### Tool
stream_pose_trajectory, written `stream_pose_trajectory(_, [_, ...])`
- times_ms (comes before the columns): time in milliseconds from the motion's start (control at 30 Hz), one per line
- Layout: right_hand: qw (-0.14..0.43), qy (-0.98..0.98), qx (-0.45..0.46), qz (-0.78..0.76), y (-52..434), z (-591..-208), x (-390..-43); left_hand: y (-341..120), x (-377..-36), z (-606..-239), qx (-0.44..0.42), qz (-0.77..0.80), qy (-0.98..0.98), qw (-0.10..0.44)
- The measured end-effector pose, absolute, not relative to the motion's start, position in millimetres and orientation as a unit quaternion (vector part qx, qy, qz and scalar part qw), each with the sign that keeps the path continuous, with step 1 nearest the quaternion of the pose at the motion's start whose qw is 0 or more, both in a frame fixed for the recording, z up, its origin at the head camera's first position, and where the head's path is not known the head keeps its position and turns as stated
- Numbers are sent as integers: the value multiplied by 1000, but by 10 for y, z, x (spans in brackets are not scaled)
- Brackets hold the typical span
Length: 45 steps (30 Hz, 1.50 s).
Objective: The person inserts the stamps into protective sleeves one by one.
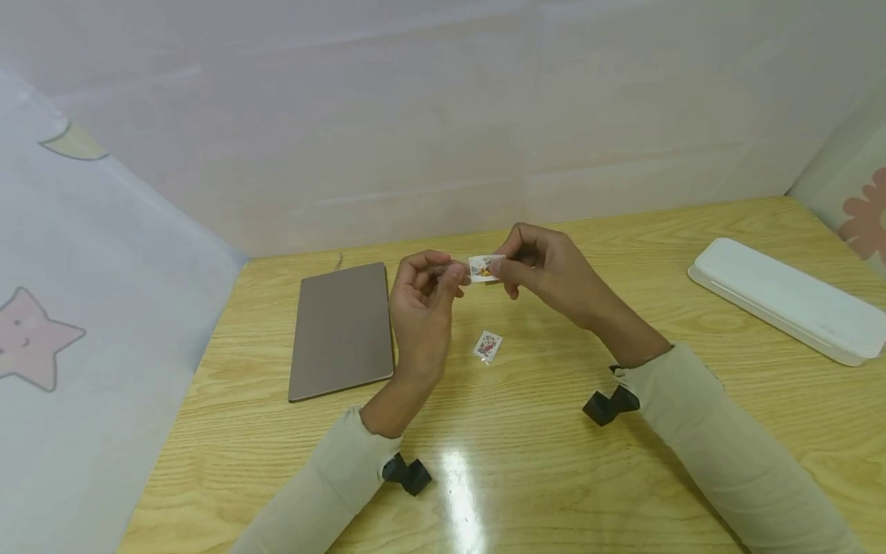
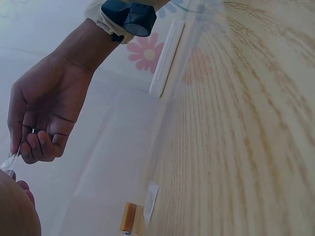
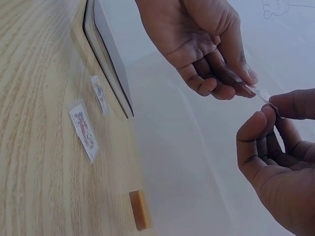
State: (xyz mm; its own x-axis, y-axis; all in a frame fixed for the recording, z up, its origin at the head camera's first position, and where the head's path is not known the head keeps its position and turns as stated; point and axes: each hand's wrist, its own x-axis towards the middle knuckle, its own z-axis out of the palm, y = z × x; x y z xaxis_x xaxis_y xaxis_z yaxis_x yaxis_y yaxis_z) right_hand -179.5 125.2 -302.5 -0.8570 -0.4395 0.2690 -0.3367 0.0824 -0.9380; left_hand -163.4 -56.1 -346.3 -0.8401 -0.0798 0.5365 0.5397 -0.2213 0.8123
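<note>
Above the wooden table (image 1: 526, 431), both hands hold one small picture sticker in a clear sleeve (image 1: 484, 268). My left hand (image 1: 422, 296) pinches its left end between thumb and fingers. My right hand (image 1: 536, 261) pinches its right end. In the right wrist view the sleeve (image 3: 262, 94) shows as a thin clear strip between the left hand (image 3: 209, 46) and the right hand (image 3: 275, 142). The left wrist view shows the right hand (image 2: 44, 108) gripping the strip's edge (image 2: 9, 162). A second sticker sleeve (image 1: 487, 346) lies flat on the table below the hands, also visible from the right wrist (image 3: 84, 129).
A closed brown tablet or notebook (image 1: 342, 329) lies left of the hands. A long white case (image 1: 789, 298) sits at the table's right. White fabric walls with star (image 1: 31, 335) and flower (image 1: 865, 215) prints enclose the table.
</note>
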Motion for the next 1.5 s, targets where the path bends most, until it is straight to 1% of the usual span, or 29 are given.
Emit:
stream_pose_trajectory(133, [36, 736, -264, -623, 1258, -3094, -1840, -563, -1638, -3469, -197, -759, -586, 204])
stream_pose_trajectory(433, [26, 730, -269, -628, 1240, -3103, -1831, -570, -1643, -3478, -204, -767, -570, 212])
stream_pose_trajectory(1100, [41, 708, -259, -655, 1206, -3087, -1804, -581, -1636, -3455, -205, -760, -567, 243])
stream_pose_trajectory(1300, [32, 727, -253, -638, 1201, -3091, -1807, -568, -1547, -3336, -193, -759, -575, 235])
stream_pose_trajectory(1500, [32, 746, -258, -613, 1191, -3091, -1806, -565, -1512, -3292, -186, -757, -581, 234])
